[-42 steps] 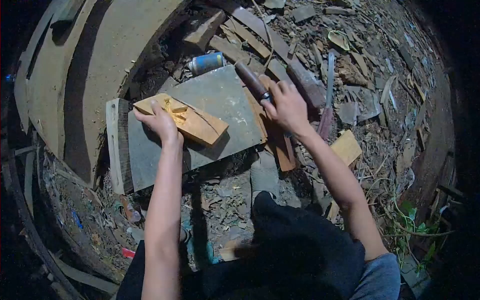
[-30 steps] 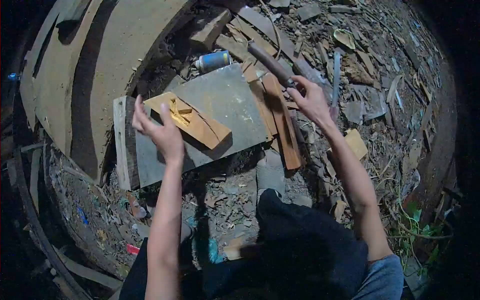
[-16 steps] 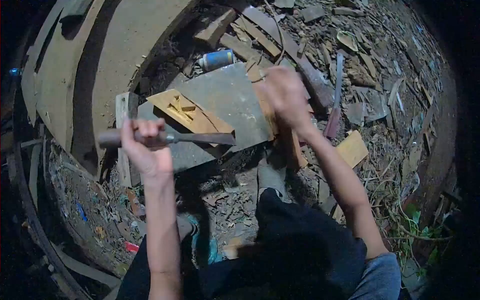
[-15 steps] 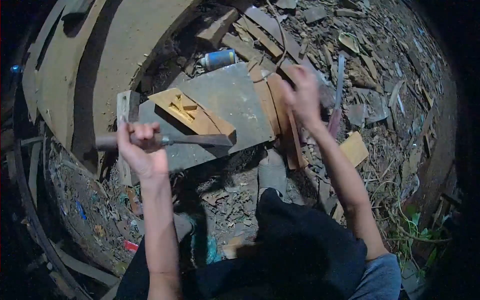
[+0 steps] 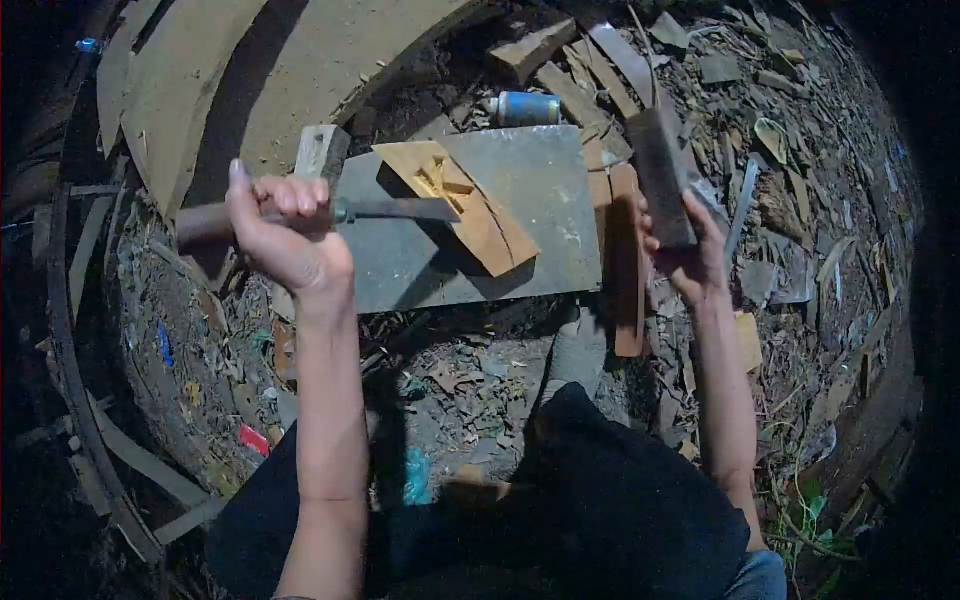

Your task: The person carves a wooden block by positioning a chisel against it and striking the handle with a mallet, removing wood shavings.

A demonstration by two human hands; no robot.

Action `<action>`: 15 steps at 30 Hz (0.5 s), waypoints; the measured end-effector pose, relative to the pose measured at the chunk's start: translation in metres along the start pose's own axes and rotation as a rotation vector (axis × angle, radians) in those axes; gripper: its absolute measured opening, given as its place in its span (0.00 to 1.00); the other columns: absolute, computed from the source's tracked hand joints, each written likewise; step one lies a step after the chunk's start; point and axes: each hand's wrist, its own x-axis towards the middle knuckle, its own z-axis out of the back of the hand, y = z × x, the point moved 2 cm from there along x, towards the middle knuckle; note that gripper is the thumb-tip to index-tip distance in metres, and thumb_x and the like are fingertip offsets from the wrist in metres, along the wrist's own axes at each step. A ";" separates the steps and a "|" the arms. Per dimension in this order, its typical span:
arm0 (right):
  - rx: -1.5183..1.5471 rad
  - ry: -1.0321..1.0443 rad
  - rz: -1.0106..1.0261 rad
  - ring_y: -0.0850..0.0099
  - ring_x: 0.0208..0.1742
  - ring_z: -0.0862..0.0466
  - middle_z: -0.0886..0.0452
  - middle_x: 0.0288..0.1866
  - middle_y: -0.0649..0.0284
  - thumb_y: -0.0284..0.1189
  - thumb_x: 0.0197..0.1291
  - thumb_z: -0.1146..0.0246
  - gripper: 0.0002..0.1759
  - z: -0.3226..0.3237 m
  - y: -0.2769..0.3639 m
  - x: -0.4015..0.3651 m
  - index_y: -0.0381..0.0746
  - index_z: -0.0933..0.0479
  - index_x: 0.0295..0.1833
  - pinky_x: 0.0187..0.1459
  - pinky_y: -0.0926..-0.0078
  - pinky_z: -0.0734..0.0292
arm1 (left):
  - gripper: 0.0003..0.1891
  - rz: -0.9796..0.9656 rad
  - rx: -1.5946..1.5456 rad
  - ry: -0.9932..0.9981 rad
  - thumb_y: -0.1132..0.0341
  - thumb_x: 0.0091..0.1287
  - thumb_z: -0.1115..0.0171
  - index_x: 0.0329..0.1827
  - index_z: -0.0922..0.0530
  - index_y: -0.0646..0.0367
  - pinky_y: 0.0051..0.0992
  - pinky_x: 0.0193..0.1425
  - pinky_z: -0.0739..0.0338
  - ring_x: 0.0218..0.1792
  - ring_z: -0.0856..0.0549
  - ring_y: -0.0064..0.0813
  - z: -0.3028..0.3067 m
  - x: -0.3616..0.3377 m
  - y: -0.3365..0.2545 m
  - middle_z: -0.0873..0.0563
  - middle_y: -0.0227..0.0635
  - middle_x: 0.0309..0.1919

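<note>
My left hand (image 5: pixel 290 232) is wrapped round the wooden handle of a chisel (image 5: pixel 395 209), its metal blade pointing right. The blade's tip overlaps a wooden board (image 5: pixel 496 238) that has a notched shape cut into its pale wood and a dark line along it. That board lies at a slant on a flat grey slab (image 5: pixel 535 190). On the right, my right hand (image 5: pixel 693 262) holds a dark rectangular block (image 5: pixel 660 175) by its lower end, upright in this view. Beside the block, a reddish-brown wooden strip (image 5: pixel 627 300) lies across the slab's right edge.
A blue can (image 5: pixel 528 108) lies behind the slab, near loose wood offcuts (image 5: pixel 535 48). A large curved wooden piece (image 5: pixel 215 80) fills the upper left. A squared wood block (image 5: pixel 322 152) stands at the slab's left corner. Chips and scraps cover the ground.
My right hand, blurred over the wooden strips before, now grips the dark block. My left hand keeps the chisel. The whole view has shifted, so the slab and board appear further right.
</note>
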 end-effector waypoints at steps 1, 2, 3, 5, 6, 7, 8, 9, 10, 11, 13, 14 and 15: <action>0.059 0.146 -0.027 0.66 0.40 0.16 0.18 0.48 0.52 0.40 0.67 0.40 0.26 -0.003 -0.011 0.001 0.34 0.31 0.63 0.33 0.73 0.19 | 0.19 -0.041 0.037 0.012 0.55 0.72 0.43 0.23 0.35 0.48 0.24 0.27 0.40 0.17 0.37 0.19 -0.006 0.002 0.003 0.39 0.23 0.14; 0.108 0.165 -0.082 0.66 0.40 0.17 0.18 0.49 0.52 0.40 0.68 0.41 0.27 -0.007 -0.021 0.000 0.34 0.32 0.64 0.33 0.73 0.20 | 0.20 -0.099 0.117 0.011 0.55 0.72 0.43 0.21 0.36 0.48 0.24 0.27 0.39 0.17 0.35 0.20 -0.012 0.001 0.005 0.38 0.23 0.14; 0.158 0.183 -0.138 0.65 0.41 0.17 0.19 0.49 0.52 0.39 0.68 0.41 0.27 -0.014 -0.031 -0.003 0.34 0.33 0.65 0.32 0.73 0.20 | 0.21 -0.108 0.149 0.030 0.54 0.72 0.44 0.20 0.36 0.48 0.24 0.27 0.37 0.17 0.35 0.20 -0.016 -0.001 0.008 0.37 0.24 0.14; 0.137 0.270 -0.162 0.66 0.42 0.18 0.19 0.51 0.51 0.41 0.67 0.40 0.30 -0.025 -0.042 -0.007 0.33 0.34 0.67 0.33 0.72 0.21 | 0.22 -0.131 0.171 0.079 0.55 0.73 0.45 0.19 0.36 0.49 0.25 0.28 0.36 0.18 0.34 0.19 -0.018 0.001 0.015 0.36 0.24 0.14; 0.119 0.267 -0.195 0.67 0.42 0.18 0.20 0.52 0.52 0.42 0.65 0.38 0.32 -0.028 -0.047 -0.010 0.31 0.33 0.66 0.35 0.72 0.21 | 0.22 -0.130 0.174 0.079 0.55 0.73 0.45 0.19 0.36 0.49 0.25 0.28 0.36 0.18 0.34 0.19 -0.017 0.001 0.018 0.36 0.24 0.14; 0.119 0.265 -0.196 0.67 0.42 0.18 0.20 0.52 0.52 0.42 0.65 0.38 0.32 -0.031 -0.049 -0.013 0.31 0.33 0.66 0.35 0.72 0.21 | 0.21 -0.136 0.189 0.095 0.55 0.74 0.45 0.20 0.36 0.49 0.25 0.27 0.36 0.17 0.34 0.19 -0.017 0.001 0.021 0.36 0.24 0.14; 0.043 0.258 -0.190 0.68 0.42 0.18 0.20 0.51 0.52 0.43 0.64 0.38 0.32 -0.034 -0.050 -0.017 0.30 0.31 0.64 0.36 0.72 0.22 | 0.20 -0.142 0.203 0.111 0.56 0.74 0.44 0.22 0.35 0.50 0.25 0.26 0.36 0.17 0.35 0.19 -0.018 0.000 0.024 0.36 0.24 0.14; -0.034 0.251 -0.183 0.68 0.42 0.19 0.20 0.50 0.53 0.43 0.62 0.37 0.32 -0.036 -0.050 -0.020 0.30 0.30 0.62 0.37 0.72 0.22 | 0.20 -0.140 0.202 0.110 0.56 0.74 0.44 0.22 0.35 0.50 0.25 0.26 0.36 0.17 0.35 0.19 -0.020 -0.002 0.026 0.36 0.24 0.14; -0.061 0.269 -0.210 0.69 0.40 0.19 0.19 0.46 0.54 0.42 0.61 0.37 0.30 -0.032 -0.051 -0.021 0.29 0.27 0.60 0.37 0.72 0.23 | 0.18 -0.169 0.211 0.131 0.58 0.73 0.44 0.24 0.35 0.50 0.24 0.25 0.36 0.16 0.35 0.19 -0.023 -0.005 0.027 0.36 0.24 0.14; -0.063 0.269 -0.212 0.69 0.40 0.19 0.19 0.46 0.54 0.42 0.61 0.37 0.30 -0.028 -0.049 -0.022 0.29 0.27 0.60 0.37 0.72 0.23 | 0.16 -0.199 0.222 0.151 0.59 0.73 0.43 0.27 0.34 0.51 0.24 0.24 0.36 0.15 0.35 0.18 -0.025 -0.008 0.027 0.36 0.24 0.14; -0.159 0.329 -0.276 0.70 0.37 0.20 0.19 0.42 0.55 0.43 0.59 0.36 0.30 -0.023 -0.048 -0.024 0.29 0.26 0.58 0.36 0.74 0.24 | 0.13 -0.209 0.219 0.156 0.62 0.72 0.42 0.29 0.34 0.52 0.23 0.23 0.36 0.15 0.35 0.18 -0.031 -0.012 0.030 0.35 0.24 0.15; -0.158 0.331 -0.277 0.70 0.37 0.20 0.19 0.42 0.55 0.43 0.59 0.36 0.30 -0.021 -0.049 -0.024 0.29 0.26 0.58 0.36 0.74 0.24 | 0.11 -0.220 0.216 0.163 0.65 0.71 0.40 0.32 0.33 0.52 0.22 0.22 0.36 0.15 0.35 0.18 -0.034 -0.014 0.032 0.35 0.24 0.15; -0.180 0.340 -0.291 0.71 0.36 0.20 0.20 0.43 0.55 0.43 0.58 0.36 0.31 -0.019 -0.050 -0.025 0.30 0.27 0.59 0.35 0.74 0.25 | 0.11 -0.222 0.217 0.164 0.65 0.71 0.40 0.32 0.33 0.52 0.22 0.22 0.36 0.15 0.35 0.18 -0.035 -0.015 0.035 0.35 0.24 0.15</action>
